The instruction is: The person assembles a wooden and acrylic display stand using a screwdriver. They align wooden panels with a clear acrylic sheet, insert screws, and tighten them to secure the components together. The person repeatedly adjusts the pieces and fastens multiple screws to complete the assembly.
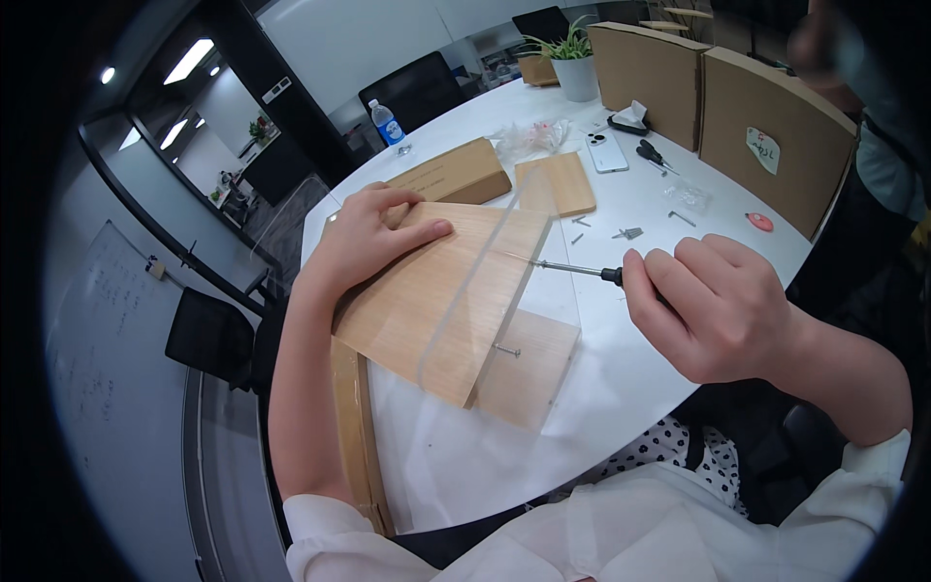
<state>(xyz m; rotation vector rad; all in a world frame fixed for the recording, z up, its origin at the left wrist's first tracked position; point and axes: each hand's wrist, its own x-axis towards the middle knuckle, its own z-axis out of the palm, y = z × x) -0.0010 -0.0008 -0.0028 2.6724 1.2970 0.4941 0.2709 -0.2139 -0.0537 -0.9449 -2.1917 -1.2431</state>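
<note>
My left hand (373, 238) grips a light wooden board (432, 281) at its upper left edge, thumb on the face and fingers over the side. Held in my closed right hand (708, 310) is a screwdriver (577, 269) with a dark handle, its tip at a screw in the board's right edge. A second screw (507, 350) sticks out of the same edge lower down. Clear plastic sheet (558, 242) overlaps the board. Behind its lower right lies another wooden piece (533, 364), seen through the plastic.
A small wooden board (572, 184), loose screws (628, 233), a hex key (682, 218), a phone (607, 152) and a black-handled tool (652, 152) lie on the white table (465, 485). Cardboard boxes (776, 136), a bottle (385, 123) and a potted plant (577, 78) stand farther back. Another person (873, 126) is at right.
</note>
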